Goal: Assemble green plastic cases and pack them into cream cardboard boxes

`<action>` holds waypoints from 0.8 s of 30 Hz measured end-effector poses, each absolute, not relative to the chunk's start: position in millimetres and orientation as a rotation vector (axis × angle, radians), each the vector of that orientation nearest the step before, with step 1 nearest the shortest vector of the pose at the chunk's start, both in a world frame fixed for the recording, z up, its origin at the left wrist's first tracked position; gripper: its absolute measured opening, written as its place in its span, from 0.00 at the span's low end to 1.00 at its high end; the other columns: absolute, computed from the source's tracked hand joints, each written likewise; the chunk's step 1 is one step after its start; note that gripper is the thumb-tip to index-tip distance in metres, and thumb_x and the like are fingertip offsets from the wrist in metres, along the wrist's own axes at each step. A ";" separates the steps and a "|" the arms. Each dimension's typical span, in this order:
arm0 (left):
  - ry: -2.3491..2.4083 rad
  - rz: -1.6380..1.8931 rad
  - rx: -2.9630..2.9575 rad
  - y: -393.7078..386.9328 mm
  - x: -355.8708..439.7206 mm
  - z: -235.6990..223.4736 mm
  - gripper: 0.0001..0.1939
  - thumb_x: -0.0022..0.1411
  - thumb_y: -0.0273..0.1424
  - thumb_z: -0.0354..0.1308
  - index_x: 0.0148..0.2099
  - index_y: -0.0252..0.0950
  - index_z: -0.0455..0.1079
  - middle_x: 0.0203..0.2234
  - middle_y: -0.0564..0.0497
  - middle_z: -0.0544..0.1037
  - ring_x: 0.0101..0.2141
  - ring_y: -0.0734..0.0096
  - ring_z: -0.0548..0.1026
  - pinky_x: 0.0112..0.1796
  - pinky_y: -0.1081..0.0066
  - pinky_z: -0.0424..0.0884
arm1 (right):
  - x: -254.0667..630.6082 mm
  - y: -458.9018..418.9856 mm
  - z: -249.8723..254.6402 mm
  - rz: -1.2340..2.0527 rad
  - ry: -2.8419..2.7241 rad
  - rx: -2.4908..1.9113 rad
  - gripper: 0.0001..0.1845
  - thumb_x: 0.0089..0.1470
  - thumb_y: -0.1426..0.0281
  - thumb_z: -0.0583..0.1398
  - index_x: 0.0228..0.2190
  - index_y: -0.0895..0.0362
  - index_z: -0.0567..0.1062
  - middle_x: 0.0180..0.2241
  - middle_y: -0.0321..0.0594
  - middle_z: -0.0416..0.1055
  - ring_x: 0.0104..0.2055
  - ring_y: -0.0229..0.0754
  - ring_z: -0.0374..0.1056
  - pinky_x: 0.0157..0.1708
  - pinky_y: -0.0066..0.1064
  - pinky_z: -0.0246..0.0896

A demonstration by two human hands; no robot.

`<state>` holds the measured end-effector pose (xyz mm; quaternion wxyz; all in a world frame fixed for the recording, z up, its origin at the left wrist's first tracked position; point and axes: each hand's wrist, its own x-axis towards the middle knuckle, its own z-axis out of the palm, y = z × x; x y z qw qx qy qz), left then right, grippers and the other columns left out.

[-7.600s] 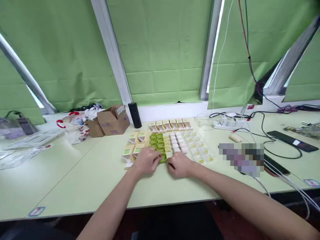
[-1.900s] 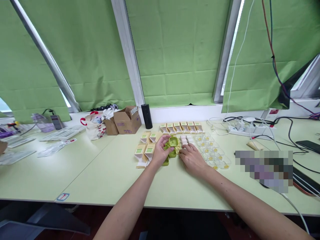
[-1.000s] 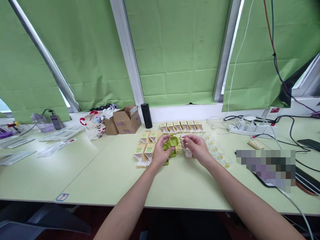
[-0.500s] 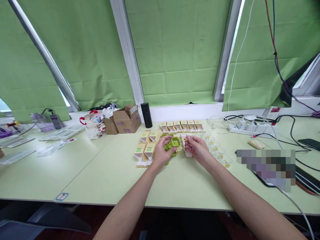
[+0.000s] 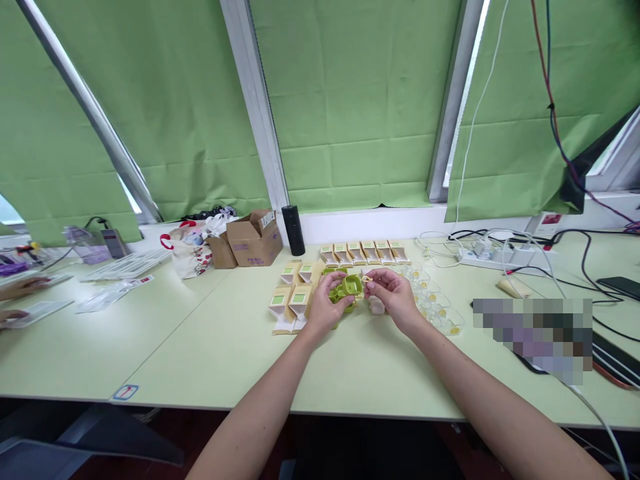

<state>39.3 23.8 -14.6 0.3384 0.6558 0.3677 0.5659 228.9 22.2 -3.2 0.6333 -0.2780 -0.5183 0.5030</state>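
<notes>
My left grip [image 5: 327, 303] is closed around a small green case [image 5: 353, 286], thumb at its near side and fingers behind, so that its hollow inside faces me. My right grip [image 5: 397, 297] is pinched on a little yellow piece [image 5: 369, 280], which sits between my thumb and fingertips just beside the right edge of the case. I cannot tell whether the two are touching. I have both of them raised over the middle of the surface [image 5: 200, 353].

More green cases [image 5: 332, 271] lie behind and beneath my left grip, partly hidden by it. Near my right grip, a pinkish-white block [image 5: 377, 307] shows below my fingers, and to its right the clear containers [image 5: 440, 311] stand grouped together, with yellow at their bottoms. Left of my left grip are four cream cartons [image 5: 289, 301] with green tops, and six more stand in a back row [image 5: 363, 254].

Farther back on the surface, a black cylinder [image 5: 293, 231] is upright beside an open cardboard box [image 5: 253, 240], with a stuffed bag [image 5: 187, 257] to the left of that. A white power strip [image 5: 500, 259] lies at the right among cables. At the far left edge, another person's hands [image 5: 23, 288] reach in over white panels [image 5: 40, 313].
</notes>
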 end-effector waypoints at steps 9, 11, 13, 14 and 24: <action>1.017 1.472 1.712 19.3 41.2 -11.6 0.25 0.54 0.23 0.71 0.54 0.41 0.73 0.54 0.45 0.77 0.58 0.52 0.77 0.61 0.50 0.72 | 226.0 19.5 -8.2 0.903 -1.341 -0.667 0.14 0.58 0.57 0.69 0.40 0.53 0.80 0.30 0.36 0.76 0.29 0.40 0.72 0.31 0.33 0.70; 1.025 1.480 1.714 18.4 42.0 -10.9 0.25 0.54 0.22 0.70 0.53 0.41 0.74 0.53 0.45 0.77 0.58 0.53 0.77 0.62 0.50 0.71 | 226.3 21.0 -10.3 0.886 -1.349 -0.676 0.14 0.58 0.57 0.68 0.39 0.54 0.81 0.29 0.37 0.76 0.29 0.40 0.72 0.30 0.33 0.70; 1.013 1.492 1.722 17.8 42.3 -10.2 0.25 0.53 0.22 0.70 0.53 0.41 0.74 0.53 0.46 0.78 0.57 0.54 0.77 0.63 0.51 0.70 | 226.4 22.3 -12.3 0.886 -1.355 -0.676 0.13 0.57 0.59 0.69 0.39 0.54 0.81 0.30 0.38 0.77 0.29 0.41 0.72 0.30 0.33 0.70; 1.003 1.497 1.727 17.6 42.3 -9.9 0.24 0.53 0.21 0.70 0.52 0.41 0.74 0.52 0.46 0.78 0.57 0.55 0.77 0.63 0.51 0.70 | 226.5 22.5 -13.2 0.879 -1.365 -0.677 0.12 0.56 0.60 0.69 0.39 0.54 0.82 0.31 0.38 0.77 0.29 0.41 0.72 0.30 0.33 0.70; 0.937 1.493 1.772 18.7 41.9 -13.1 0.26 0.54 0.21 0.70 0.54 0.41 0.74 0.53 0.46 0.77 0.57 0.56 0.77 0.64 0.51 0.70 | 229.2 14.3 -13.8 0.213 -1.692 -0.665 0.09 0.64 0.73 0.61 0.43 0.51 0.80 0.37 0.41 0.78 0.34 0.43 0.71 0.35 0.38 0.70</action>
